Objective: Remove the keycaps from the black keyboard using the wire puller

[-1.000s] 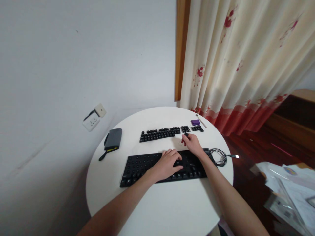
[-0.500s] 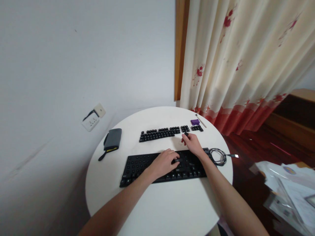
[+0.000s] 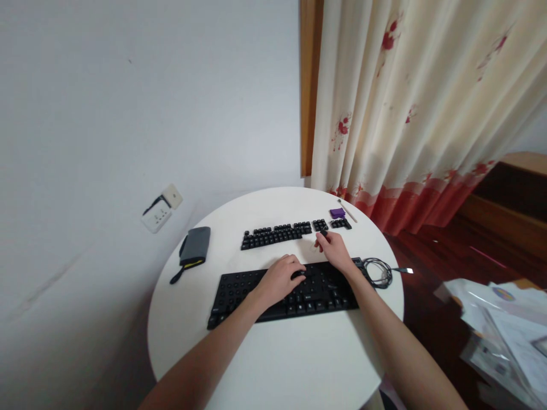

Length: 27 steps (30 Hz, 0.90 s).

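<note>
My left hand (image 3: 280,279) rests on the black keyboard (image 3: 239,285), its fingers bent and its thumb apart from them over the keys. Several keycaps are off at the keyboard's far side, where bare round stems show. My right hand (image 3: 334,249) is closed above the keyboard's back edge. It grips a keycap puller (image 3: 323,233), whose black end sticks out at the top and whose thin wire hangs below the fingers. Removed black keycaps (image 3: 276,234) lie in rows behind the keyboard. Whether the puller holds a keycap is too small to tell.
A grey pouch (image 3: 195,245) with a strap lies at the left of the round white table (image 3: 265,364). A purple cloth (image 3: 337,213) and a thin brush (image 3: 348,211) lie at the back right. The coiled cable (image 3: 380,273) reaches past the table's right edge.
My left hand has slid slightly left and up over the keys. My right hand stays nearly in place with the puller. The view has shifted a little.
</note>
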### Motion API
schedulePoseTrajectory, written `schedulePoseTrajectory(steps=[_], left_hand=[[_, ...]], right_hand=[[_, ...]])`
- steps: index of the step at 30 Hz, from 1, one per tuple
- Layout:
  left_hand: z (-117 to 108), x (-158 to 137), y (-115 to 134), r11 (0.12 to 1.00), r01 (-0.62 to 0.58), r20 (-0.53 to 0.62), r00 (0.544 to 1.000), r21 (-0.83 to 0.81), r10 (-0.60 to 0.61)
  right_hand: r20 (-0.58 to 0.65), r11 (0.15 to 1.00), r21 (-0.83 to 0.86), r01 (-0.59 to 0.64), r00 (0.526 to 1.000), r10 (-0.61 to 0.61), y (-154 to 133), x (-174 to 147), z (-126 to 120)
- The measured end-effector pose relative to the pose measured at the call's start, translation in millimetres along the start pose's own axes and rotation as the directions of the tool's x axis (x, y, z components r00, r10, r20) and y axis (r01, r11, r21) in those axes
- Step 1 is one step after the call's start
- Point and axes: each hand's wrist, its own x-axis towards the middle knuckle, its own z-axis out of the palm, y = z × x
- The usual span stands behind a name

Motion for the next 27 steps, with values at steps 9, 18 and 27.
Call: schedulePoseTrajectory(steps=[9, 18, 27], left_hand=[[-15.3, 31.0, -9.3, 0.991, 0.132, -0.159, 0.978, -0.025, -0.134], [14.7, 108.1, -45.8, 0.968, 0.177, -0.136, 0.979, 0.175, -0.154], [27.2, 112.6, -58.0, 0.969, 0.165, -0.264, 0.958, 0.184, -0.113]], right_hand=[[-0.469, 0.990, 0.142, 0.008, 0.881, 0.060, -5.9, 3.4, -16.7], [-0.512, 0.987, 0.159, 0.029, 0.857, 0.057, -5.4, 4.2, -16.3], [-0.496, 0.981, 0.188, 0.037, 0.866, 0.062, -4.1, 5.7, -15.1]])
